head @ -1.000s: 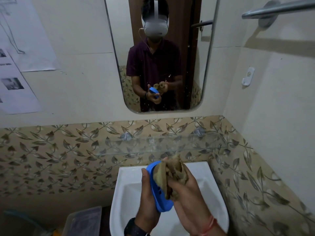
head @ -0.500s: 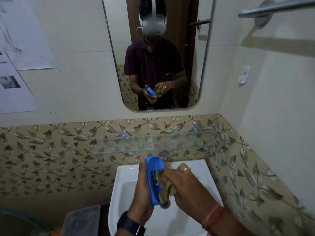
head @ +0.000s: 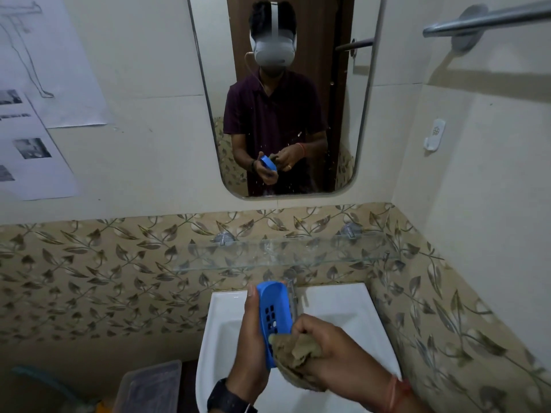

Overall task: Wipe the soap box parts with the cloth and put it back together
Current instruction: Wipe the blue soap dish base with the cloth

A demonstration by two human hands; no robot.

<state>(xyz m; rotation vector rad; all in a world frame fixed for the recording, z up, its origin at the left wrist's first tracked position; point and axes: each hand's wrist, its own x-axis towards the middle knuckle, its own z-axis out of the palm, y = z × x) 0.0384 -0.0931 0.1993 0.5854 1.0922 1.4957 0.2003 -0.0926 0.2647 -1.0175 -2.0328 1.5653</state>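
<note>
**Blue soap box part held upright over the basin, cloth pressed to its lower end**

The left hand [head: 253, 332] grips a blue soap box part [head: 275, 311] from its left side, holding it on end above the white basin [head: 343, 305], close to the basin's back edge. The part's hollow side faces the camera, showing a grid of small drain holes. The fingers wrap behind it and the thumb lies along its left rim. A dark watch [head: 226, 396] sits on that wrist.

The right hand [head: 331, 350] is closed around a bunched tan cloth [head: 293, 353], which it presses against the lower end of the blue part. A red thread band [head: 395, 391] circles the right wrist.

Above the basin a glass shelf [head: 283, 253] runs along the leaf-patterned tiles. The mirror [head: 283, 114] over it reflects the person with both hands together at the blue part. A clear plastic tub [head: 149, 386] stands left of the basin, low down.
</note>
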